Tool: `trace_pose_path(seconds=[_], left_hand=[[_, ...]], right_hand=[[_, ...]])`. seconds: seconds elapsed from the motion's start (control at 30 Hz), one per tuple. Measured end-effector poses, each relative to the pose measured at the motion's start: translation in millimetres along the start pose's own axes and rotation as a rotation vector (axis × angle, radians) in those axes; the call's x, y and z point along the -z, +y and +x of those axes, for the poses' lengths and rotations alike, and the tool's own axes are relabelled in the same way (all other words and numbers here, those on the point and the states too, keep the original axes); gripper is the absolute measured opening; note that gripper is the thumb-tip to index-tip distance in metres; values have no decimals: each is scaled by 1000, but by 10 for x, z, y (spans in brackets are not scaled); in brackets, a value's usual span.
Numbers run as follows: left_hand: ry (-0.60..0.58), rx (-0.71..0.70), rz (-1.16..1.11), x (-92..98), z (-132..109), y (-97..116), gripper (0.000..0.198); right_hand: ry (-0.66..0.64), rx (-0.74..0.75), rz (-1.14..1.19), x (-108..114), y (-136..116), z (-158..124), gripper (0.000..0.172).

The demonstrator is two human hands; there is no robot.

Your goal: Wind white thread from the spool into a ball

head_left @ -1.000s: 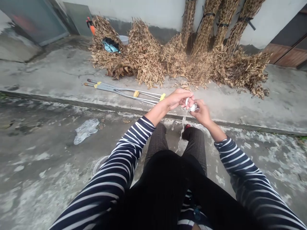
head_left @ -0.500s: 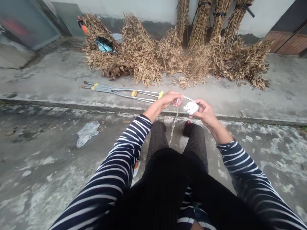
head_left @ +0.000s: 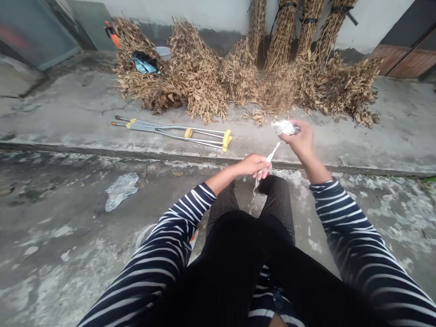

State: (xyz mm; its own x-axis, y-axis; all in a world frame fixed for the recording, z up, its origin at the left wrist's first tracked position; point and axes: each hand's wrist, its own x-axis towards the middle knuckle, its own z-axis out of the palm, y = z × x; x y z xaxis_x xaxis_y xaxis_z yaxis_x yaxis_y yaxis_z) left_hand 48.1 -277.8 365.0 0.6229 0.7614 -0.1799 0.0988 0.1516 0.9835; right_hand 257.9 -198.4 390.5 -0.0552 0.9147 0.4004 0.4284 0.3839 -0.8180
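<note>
My right hand (head_left: 301, 135) grips a wound ball of white strip (head_left: 283, 127), its fingers closed round the right side; this hand is a little blurred. From the ball a twisted white strip (head_left: 273, 152) runs down and left to my left hand (head_left: 256, 165). The left fingers are pinched on that strip, and its loose end hangs below them between my knees. The strip's material, plastic or cloth, I cannot tell. Both hands are in front of my knees, the right one higher and farther out.
A pair of crutches (head_left: 163, 129) with yellow pads lies on the raised concrete ledge. Dried plant bundles (head_left: 204, 77) lean on the wall behind, with a blue and black cloth (head_left: 145, 63) and a white basin (head_left: 163, 53) among them. A clear plastic bag (head_left: 121, 190) lies on the lower ground.
My right hand has moved up and away with the ball. My left hand has come down along the strip, and the strip between them now stretches straight at a slant.
</note>
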Motion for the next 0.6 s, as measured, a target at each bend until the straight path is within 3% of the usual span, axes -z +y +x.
trace_pose_path(seconds=[0.07, 0.13, 0.3, 0.37, 0.5, 0.6], left_hand=[[-70, -39, -24, 51, -71, 131, 26], [-86, -68, -43, 169, -130, 244, 26], [1, -65, -89, 449, -216, 295, 26], [-28, -52, -83, 451, -237, 271, 29], [-151, -51, -45, 399, -246, 285, 30], [-61, -49, -61, 520, -214, 267, 30]], right_hand=[[1, 20, -220, -56, 140, -58, 41], [-56, 27, -293, -138, 282, -178, 41], [-128, -114, -40, -226, 519, -382, 52], [-128, -88, -84, -179, 520, -373, 49], [-146, 98, -289, -82, 410, -352, 38], [-87, 129, -283, -44, 327, -343, 38]])
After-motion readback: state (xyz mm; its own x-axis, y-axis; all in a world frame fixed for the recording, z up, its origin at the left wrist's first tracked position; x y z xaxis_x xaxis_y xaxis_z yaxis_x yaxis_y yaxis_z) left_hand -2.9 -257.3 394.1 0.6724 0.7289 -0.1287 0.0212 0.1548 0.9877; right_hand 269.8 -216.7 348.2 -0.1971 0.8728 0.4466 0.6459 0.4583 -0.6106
